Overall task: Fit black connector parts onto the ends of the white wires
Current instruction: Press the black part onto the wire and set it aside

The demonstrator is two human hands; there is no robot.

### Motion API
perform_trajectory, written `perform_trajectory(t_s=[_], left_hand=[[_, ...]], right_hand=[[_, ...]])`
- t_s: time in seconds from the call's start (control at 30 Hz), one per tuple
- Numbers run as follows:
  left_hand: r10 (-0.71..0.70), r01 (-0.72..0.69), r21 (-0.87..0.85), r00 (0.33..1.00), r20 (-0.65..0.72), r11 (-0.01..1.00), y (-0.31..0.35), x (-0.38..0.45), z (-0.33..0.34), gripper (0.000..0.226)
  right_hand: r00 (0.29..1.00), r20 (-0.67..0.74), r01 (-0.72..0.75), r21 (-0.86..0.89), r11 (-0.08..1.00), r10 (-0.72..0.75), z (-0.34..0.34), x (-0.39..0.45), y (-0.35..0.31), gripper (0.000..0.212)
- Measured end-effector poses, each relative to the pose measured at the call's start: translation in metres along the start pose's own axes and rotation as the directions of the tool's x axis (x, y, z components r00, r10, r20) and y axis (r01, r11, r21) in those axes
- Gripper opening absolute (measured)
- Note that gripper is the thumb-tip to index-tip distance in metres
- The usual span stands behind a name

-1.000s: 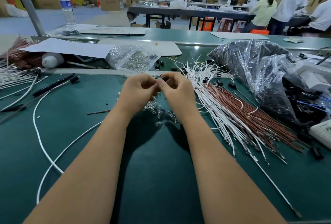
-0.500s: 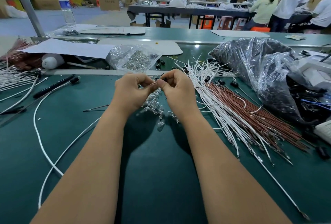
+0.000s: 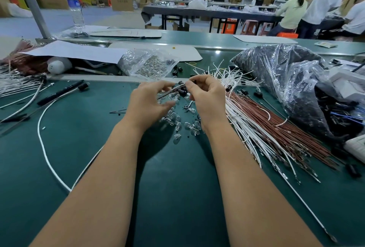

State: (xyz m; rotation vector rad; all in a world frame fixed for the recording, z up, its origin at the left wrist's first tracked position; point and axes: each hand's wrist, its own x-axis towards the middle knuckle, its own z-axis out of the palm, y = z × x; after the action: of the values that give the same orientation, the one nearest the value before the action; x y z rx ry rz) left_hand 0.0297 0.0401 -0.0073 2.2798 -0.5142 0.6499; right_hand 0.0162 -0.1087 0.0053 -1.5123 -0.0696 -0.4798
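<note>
My left hand (image 3: 147,100) and my right hand (image 3: 207,98) are raised over the green mat (image 3: 177,177), a small gap between them. A thin wire (image 3: 170,91) slants across that gap. My right fingertips pinch its upper end together with a small black connector part (image 3: 194,81). The wire's lower end lies in my left fingers, which are loosely curled and partly spread. A fan of white wires (image 3: 240,112) lies just right of my right hand. Loose black connector parts (image 3: 228,88) sit among the wire ends.
Small clear bulbs (image 3: 178,123) are scattered under my hands; a clear bag of them (image 3: 148,65) lies behind. Brown wires (image 3: 286,130) and a plastic bag of black parts (image 3: 286,81) fill the right. A long white cable (image 3: 42,128) and black tool (image 3: 61,93) lie left. People work far right.
My hands, pinched tightly together before, have drawn slightly apart. My left fingers have loosened and the thin wire now shows between the hands.
</note>
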Motion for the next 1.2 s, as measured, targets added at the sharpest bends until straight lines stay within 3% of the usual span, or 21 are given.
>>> perform_trajectory(t_s=[0.13, 0.27, 0.5, 0.63, 0.8, 1.2], left_hand=[[-0.02, 0.009, -0.144, 0.997, -0.073, 0.99, 0.01, 0.001, 0.004, 0.008], [-0.119, 0.108, -0.178, 0.992, -0.049, 0.978, 0.01, 0.002, 0.009, 0.01], [-0.191, 0.177, -0.253, 0.981, -0.029, 0.951, 0.01, 0.002, 0.011, 0.009], [-0.175, 0.167, -0.267, 0.985, -0.006, 0.949, 0.014, 0.002, 0.012, 0.009], [-0.185, 0.188, -0.225, 0.982, 0.036, 0.956, 0.01, 0.003, 0.007, 0.009], [-0.194, 0.183, -0.312, 0.981, -0.007, 0.932, 0.007, 0.003, 0.007, 0.004]], right_hand=[[0.999, 0.033, -0.041, 0.022, 0.999, 0.04, 0.004, -0.001, 0.002, 0.012], [0.996, 0.07, -0.061, 0.044, 0.997, 0.057, 0.009, -0.003, 0.007, 0.004], [0.99, 0.092, -0.109, 0.04, 0.993, 0.105, 0.012, -0.003, 0.012, 0.009], [0.987, 0.108, -0.127, 0.05, 0.991, 0.121, 0.013, -0.004, 0.012, 0.015], [0.985, 0.118, -0.133, 0.051, 0.99, 0.127, 0.01, -0.003, 0.009, 0.004], [0.991, 0.084, -0.109, 0.059, 0.992, 0.104, 0.003, -0.002, 0.006, 0.003]])
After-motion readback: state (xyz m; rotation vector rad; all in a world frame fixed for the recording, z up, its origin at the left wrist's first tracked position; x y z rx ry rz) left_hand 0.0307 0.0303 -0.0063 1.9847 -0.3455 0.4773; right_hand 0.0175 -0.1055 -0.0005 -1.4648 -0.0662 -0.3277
